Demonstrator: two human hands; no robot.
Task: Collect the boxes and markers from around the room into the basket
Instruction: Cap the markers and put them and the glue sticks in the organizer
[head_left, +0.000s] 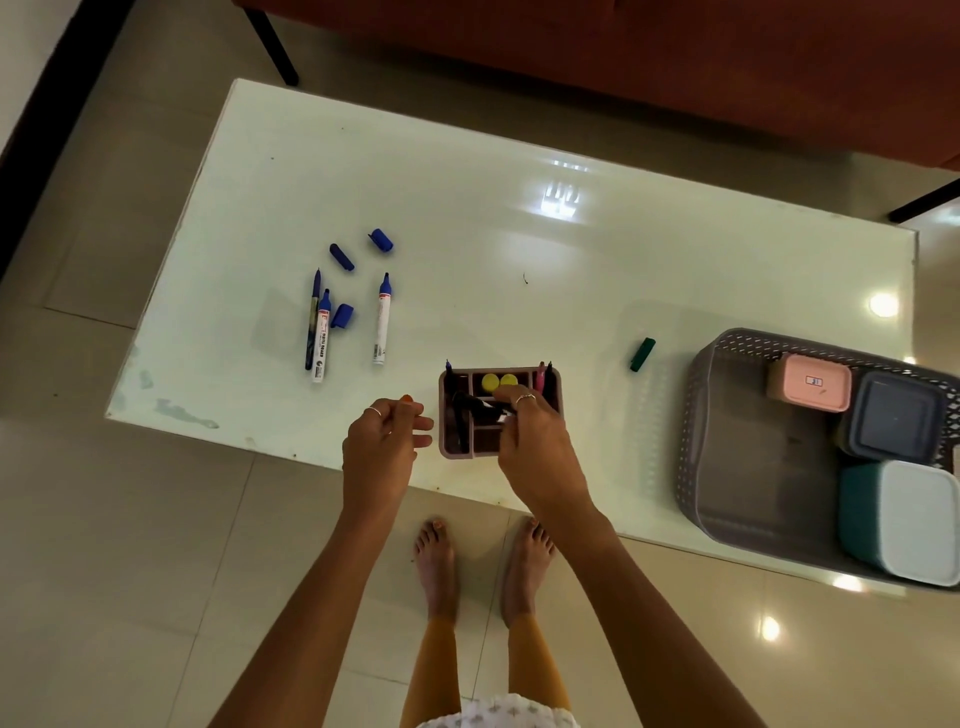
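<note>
Head view looks straight down on a grey perforated plastic basket (727, 441) at the right edge of the frame, sitting on the near right corner of a glossy white rectangular table (493, 218). Inside the basket, along its right side, stand three lidded boxes: a small pink box (813, 388) at the top, a dark blue-grey box (891, 423) below it, and a larger teal box with a white lid (904, 519) lowest.

At centre frame, near the table's front edge, sits a small mauve compartmented organiser tray (551, 395). It holds upright pens at its upper corners, two yellow round caps (498, 382) in an upper compartment, and a black marker (470, 408) lying slanted across the middle. The right hand (535, 447) reaches over the tray, its fingers curled around the white end of that black marker. The left hand (382, 447) hovers just left of the tray, fingers loosely bent, holding nothing.

At left of centre lie three uncapped blue markers: a slim dark blue pen (312, 319), a white-barrelled marker (322, 338) touching it, and another white-barrelled marker (382, 319) apart to the right. Three loose blue caps (381, 240) are scattered around them. A dark green cap (642, 354) lies between tray and basket.
</note>
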